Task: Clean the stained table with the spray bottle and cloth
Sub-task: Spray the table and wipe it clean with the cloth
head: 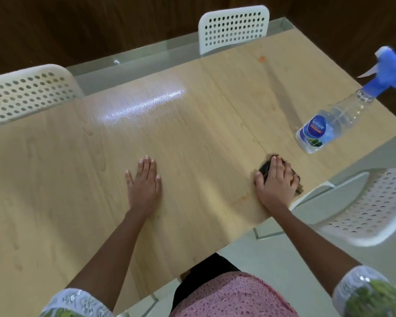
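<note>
**Right hand presses cloth on counter, left hand flat**

Right hand (276, 181) lies on a dark cloth (266, 167) near the counter's (192, 133) right front edge, fingers straight and spread over it, thumb out to the side; cloth mostly hidden under the palm, dark bits showing at the fingertips and far side. Left hand (144, 179) flat on bare wood, fingers straight and together, thumb apart, holding nothing. Faint orange smear (244, 198) just left of the right wrist. Small orange stain (261, 58) farther back near the far edge. Spray bottle (329, 120), clear with blue trigger head, stands on the counter beyond the right hand, apart from it. White perforated chairs: far side (233, 28), left (30, 92), right (375, 202).
</note>
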